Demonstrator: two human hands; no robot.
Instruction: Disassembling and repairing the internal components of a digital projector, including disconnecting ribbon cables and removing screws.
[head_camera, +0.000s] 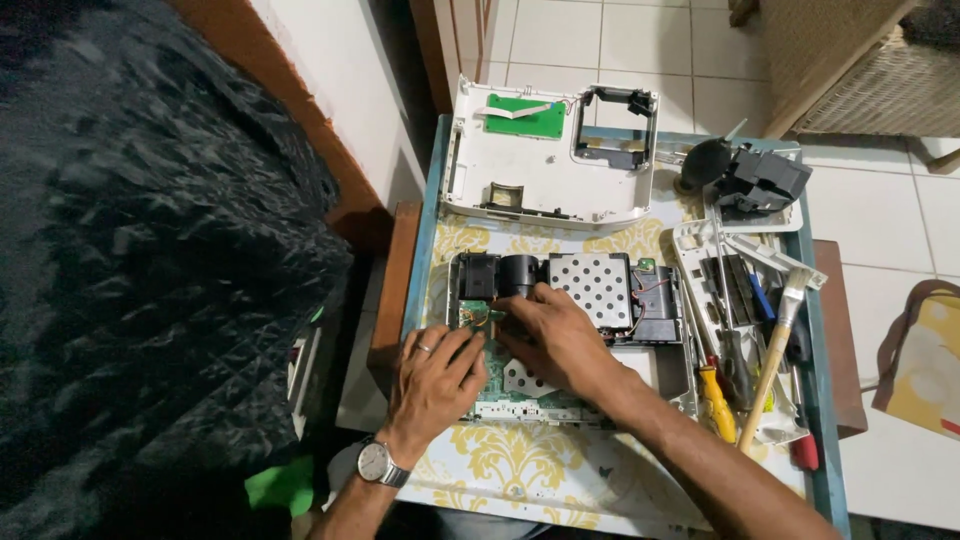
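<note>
An opened electronic device (590, 290) lies on a small table, showing a perforated metal shield, black fan housings and a green circuit board (500, 385). My left hand (435, 375), with a ring and a wristwatch, rests on the left part of the board, fingertips pinched near thin wires. My right hand (550, 335) lies across the board's middle, fingers pressing down close to the left fingertips. What the fingers hold is too small to make out.
The device's white top cover (545, 160) lies upside down at the table's far end, beside a black module (760, 180). A white tray (740, 270) at right holds screwdrivers and a wooden-handled brush (770, 360). A dark quilted surface fills the left. Tiled floor surrounds the table.
</note>
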